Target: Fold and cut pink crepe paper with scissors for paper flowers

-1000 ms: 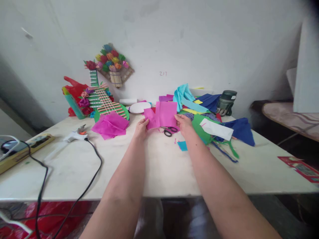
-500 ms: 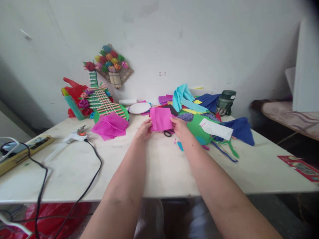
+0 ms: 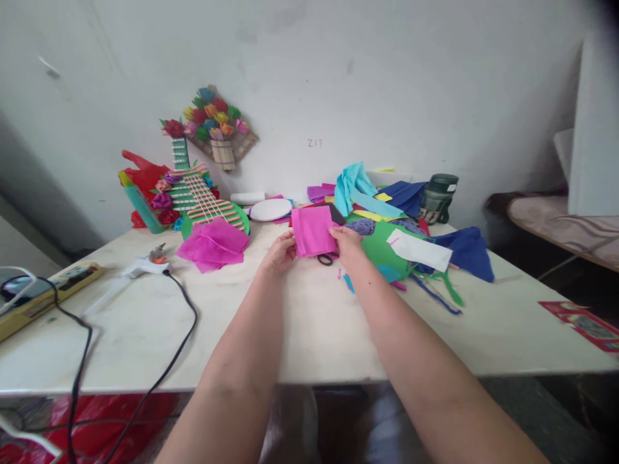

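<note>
The magenta paper (image 3: 313, 231), spread in two panels a second earlier, is now pinched by left hand (image 3: 281, 252) and right hand (image 3: 348, 245) as one square, apparently stacked, partly covering the scissors (image 3: 330, 261).

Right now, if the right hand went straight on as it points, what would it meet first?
Most likely the pink paper square, which the right hand pinches by its right edge; beyond it, depth is hard to judge.
</note>
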The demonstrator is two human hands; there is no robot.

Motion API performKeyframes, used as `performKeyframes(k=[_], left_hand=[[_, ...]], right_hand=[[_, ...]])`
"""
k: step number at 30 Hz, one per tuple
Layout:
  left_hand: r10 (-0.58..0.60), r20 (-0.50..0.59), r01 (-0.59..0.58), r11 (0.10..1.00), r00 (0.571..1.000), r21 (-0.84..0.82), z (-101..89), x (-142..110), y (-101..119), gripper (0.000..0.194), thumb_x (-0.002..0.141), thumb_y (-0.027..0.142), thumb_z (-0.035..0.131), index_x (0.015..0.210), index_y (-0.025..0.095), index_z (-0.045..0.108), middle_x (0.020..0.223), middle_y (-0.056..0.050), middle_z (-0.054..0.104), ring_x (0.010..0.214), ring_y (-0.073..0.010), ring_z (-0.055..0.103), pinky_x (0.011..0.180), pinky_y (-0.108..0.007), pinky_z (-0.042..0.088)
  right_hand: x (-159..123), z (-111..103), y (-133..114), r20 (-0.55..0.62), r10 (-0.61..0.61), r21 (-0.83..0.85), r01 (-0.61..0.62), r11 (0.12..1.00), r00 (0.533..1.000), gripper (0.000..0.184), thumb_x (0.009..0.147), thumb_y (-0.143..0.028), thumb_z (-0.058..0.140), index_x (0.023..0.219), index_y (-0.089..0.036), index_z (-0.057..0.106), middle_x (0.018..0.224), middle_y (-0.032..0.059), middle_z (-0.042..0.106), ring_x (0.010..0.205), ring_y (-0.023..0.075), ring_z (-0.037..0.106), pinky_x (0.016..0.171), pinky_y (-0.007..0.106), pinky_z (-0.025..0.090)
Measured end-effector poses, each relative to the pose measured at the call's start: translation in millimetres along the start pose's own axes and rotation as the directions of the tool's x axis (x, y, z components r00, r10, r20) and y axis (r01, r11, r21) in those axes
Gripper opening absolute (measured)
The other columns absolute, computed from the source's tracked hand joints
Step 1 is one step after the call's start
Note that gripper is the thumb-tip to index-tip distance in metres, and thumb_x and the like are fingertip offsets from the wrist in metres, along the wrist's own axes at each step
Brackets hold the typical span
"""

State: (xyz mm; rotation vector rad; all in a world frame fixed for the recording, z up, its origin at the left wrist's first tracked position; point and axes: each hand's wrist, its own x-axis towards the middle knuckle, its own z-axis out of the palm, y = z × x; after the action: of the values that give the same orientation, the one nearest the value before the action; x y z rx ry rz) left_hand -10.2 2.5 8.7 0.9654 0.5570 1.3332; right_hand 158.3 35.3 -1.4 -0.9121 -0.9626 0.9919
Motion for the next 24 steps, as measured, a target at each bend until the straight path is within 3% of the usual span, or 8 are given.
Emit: performKeyframes(k=[3,9,13,16,20,24], left_hand=[[-0.007,-0.009,0.007,1.0,1.0,-0.01,-0.2,0.1,0.5,0.018,0.061,0.003,0.058,0.078,0.011,0.061,0.065,-0.001,0.063,0.053,-0.0077,0.056,0.054,-0.018,0.045],[-0.016,-0.035,0.015,0.999,0.999,-0.029,0.8,-0.2,0.8,0.018,0.06,0.003,0.056,0.077,0.011,0.06,0.065,-0.001,0.062,0.052,-0.0076,0.055,0.051,-0.018,0.043],[-0.099,-0.078,0.09,0.989,0.992,-0.114,3.6,-2.0,6.3,0.002,0.067,0.013,0.054,0.068,0.013,0.056,0.055,0.0,0.059,0.046,-0.0089,0.054,0.049,-0.02,0.044],[-0.16,-0.045,0.153,0.98,0.986,-0.13,4.8,-3.3,10.7,0.015,0.074,0.026,0.05,0.066,0.015,0.055,0.051,-0.002,0.057,0.044,-0.0114,0.054,0.047,-0.022,0.044],[-0.157,-0.032,0.154,0.985,0.987,-0.083,4.4,-3.6,9.2,0.03,0.077,0.043,0.053,0.068,0.015,0.056,0.05,-0.001,0.056,0.043,-0.0114,0.053,0.047,-0.024,0.045],[-0.099,-0.089,0.105,0.992,0.991,0.063,3.5,-3.1,2.6,0.018,0.069,0.029,0.068,0.069,0.013,0.06,0.056,-0.003,0.061,0.047,-0.0116,0.056,0.049,-0.023,0.044]], right_hand=[[-3.3,1.0,-4.0,-0.071,0.036,-0.019,-0.038,0.999,0.997,0.016,0.054,-0.031,0.067,0.059,-0.019,0.057,0.053,-0.0037,0.057,0.052,0.0129,0.051,0.056,0.028,0.043],[-8.6,2.4,-12.9,-0.102,-0.028,-0.103,0.017,0.995,0.994,0.015,0.051,-0.029,0.065,0.059,-0.018,0.059,0.057,-0.0021,0.059,0.056,0.0129,0.05,0.058,0.028,0.041],[-9.2,2.9,-14.0,-0.117,-0.063,-0.171,0.043,0.984,0.991,0.015,0.053,-0.03,0.063,0.06,-0.018,0.06,0.057,-0.0023,0.058,0.057,0.0133,0.05,0.059,0.028,0.041],[-10.1,3.1,-15.2,-0.135,-0.069,-0.202,0.041,0.978,0.988,0.013,0.053,-0.029,0.063,0.059,-0.018,0.059,0.055,-0.0028,0.058,0.056,0.0132,0.05,0.059,0.027,0.042],[-11.7,3.4,-17.0,-0.149,-0.075,-0.225,0.04,0.974,0.986,0.008,0.054,-0.026,0.064,0.056,-0.019,0.059,0.055,-0.0024,0.059,0.057,0.0144,0.052,0.06,0.028,0.043],[-12.1,3.5,-16.6,-0.151,-0.085,-0.252,0.045,0.967,0.985,0.007,0.054,-0.025,0.064,0.054,-0.02,0.059,0.055,-0.0023,0.06,0.06,0.016,0.054,0.063,0.029,0.044]])
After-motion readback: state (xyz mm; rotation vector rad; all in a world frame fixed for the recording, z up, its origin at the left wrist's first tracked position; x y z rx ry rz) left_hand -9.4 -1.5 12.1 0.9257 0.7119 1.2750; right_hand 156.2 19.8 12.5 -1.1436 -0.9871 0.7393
